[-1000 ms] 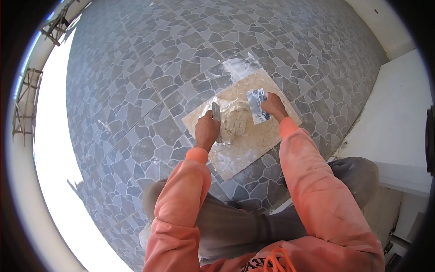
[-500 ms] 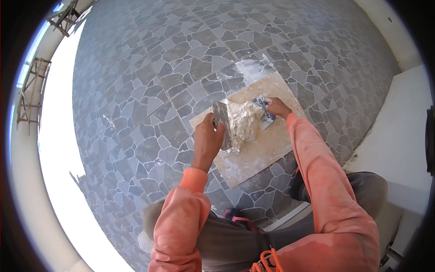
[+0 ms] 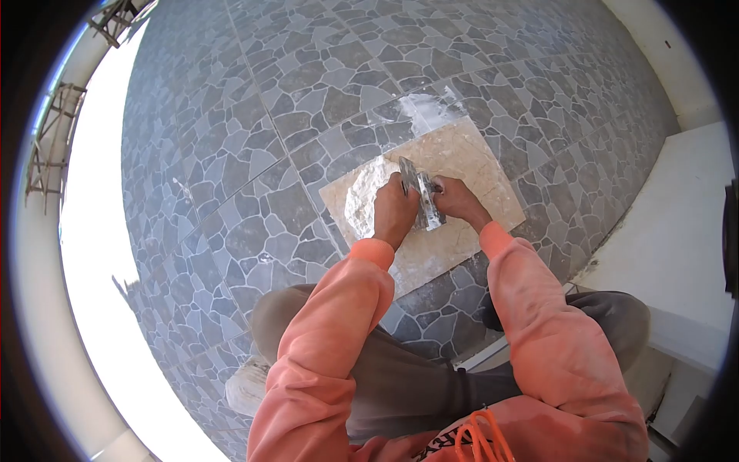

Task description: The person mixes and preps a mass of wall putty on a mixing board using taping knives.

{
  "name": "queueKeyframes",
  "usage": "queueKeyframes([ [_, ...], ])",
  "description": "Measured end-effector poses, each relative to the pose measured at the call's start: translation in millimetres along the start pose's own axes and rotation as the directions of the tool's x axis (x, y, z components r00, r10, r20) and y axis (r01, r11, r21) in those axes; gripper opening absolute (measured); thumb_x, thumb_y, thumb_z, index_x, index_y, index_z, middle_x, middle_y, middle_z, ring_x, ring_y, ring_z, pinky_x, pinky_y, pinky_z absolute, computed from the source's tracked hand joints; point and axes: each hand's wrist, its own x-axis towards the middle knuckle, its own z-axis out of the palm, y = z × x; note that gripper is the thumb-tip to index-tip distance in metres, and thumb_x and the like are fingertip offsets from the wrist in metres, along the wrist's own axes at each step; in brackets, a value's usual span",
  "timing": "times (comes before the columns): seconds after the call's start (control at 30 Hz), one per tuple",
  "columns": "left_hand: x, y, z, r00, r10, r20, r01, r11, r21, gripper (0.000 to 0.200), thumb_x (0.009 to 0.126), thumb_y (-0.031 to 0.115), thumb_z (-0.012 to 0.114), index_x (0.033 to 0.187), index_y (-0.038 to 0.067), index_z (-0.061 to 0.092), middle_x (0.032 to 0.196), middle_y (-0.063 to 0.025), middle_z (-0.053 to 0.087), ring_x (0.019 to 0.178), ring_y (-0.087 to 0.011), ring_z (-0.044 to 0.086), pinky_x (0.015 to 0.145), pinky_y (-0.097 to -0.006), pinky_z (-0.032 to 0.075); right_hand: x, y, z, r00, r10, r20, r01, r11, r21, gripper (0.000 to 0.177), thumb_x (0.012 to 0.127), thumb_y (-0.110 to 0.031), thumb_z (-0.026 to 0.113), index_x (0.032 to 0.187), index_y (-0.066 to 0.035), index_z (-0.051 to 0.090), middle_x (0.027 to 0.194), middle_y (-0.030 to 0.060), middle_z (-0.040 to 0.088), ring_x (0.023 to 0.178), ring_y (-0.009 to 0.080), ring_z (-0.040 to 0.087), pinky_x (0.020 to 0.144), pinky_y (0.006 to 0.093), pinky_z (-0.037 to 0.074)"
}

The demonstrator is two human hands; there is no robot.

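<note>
Grey stone-pattern floor tiles fill my head view, and I take the beige slab lying on them as my landmark. On the slab's left part sits a lump of pale putty. A white smear marks the floor just past the slab's far corner.

Over the slab's middle my left hand is clamped on one putty knife and my right hand on a second putty knife. The two hands are close together with the blades laid against each other between them, just right of the putty. I cannot tell whether the blades touch the slab.

Orange sleeves run back from the slab to my grey trousers. Right of the slab stands a white ledge, and far to its left there is scaffolding.
</note>
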Motion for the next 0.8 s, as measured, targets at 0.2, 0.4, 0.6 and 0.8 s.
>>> queueKeyframes([
  [0.2, -0.3, -25.4, 16.5, 1.000, -0.022, -0.008, 0.022, 0.992, 0.124, 0.022, 0.083, 0.012, 0.059, 0.097, -0.005, 0.056, 0.078, -0.0302, 0.064, 0.076, -0.0479, 0.063, 0.070, -0.0532, 0.049, -11.1, -17.8, -1.3, 0.999, -0.044, 0.005, 0.042, 0.982, 0.182, 0.026, 0.080, -0.008, 0.058, 0.102, 0.003, 0.065, 0.084, 0.0134, 0.065, 0.078, 0.0164, 0.059, 0.072, 0.0339, 0.048],
  [0.4, -1.8, -35.1, -15.0, 0.995, -0.095, -0.006, 0.094, 0.973, 0.211, 0.024, 0.080, 0.017, 0.060, 0.092, -0.005, 0.059, 0.081, -0.0283, 0.065, 0.076, -0.0451, 0.065, 0.071, -0.0513, 0.049, 16.9, -70.7, -80.6, 0.986, -0.149, 0.077, 0.160, 0.974, -0.158, 0.032, 0.075, -0.004, 0.052, 0.103, 0.003, 0.064, 0.088, 0.0210, 0.066, 0.081, 0.0267, 0.063, 0.074, 0.0376, 0.049],
  [0.6, -12.2, -34.2, -60.5, 0.995, -0.097, 0.009, 0.095, 0.987, 0.129, 0.026, 0.081, 0.019, 0.063, 0.088, -0.005, 0.060, 0.080, -0.0256, 0.064, 0.071, -0.0365, 0.063, 0.069, -0.0427, 0.049, 144.6, -11.2, -83.0, 0.974, -0.228, 0.003, 0.215, 0.912, -0.349, 0.037, 0.072, -0.006, 0.051, 0.105, 0.002, 0.066, 0.103, 0.0283, 0.066, 0.097, 0.0430, 0.064, 0.084, 0.0428, 0.050],
  [0.8, -26.2, -12.7, -105.7, 0.977, -0.214, -0.006, 0.214, 0.977, 0.024, 0.027, 0.085, 0.020, 0.065, 0.088, -0.006, 0.059, 0.077, -0.0137, 0.063, 0.069, -0.0171, 0.055, 0.067, -0.0348, 0.047, 235.8, 5.1, -36.0, 0.933, -0.262, 0.247, 0.346, 0.842, -0.413, 0.040, 0.073, -0.009, 0.053, 0.110, -0.001, 0.067, 0.106, 0.0262, 0.067, 0.104, 0.0406, 0.064, 0.088, 0.0420, 0.050],
])
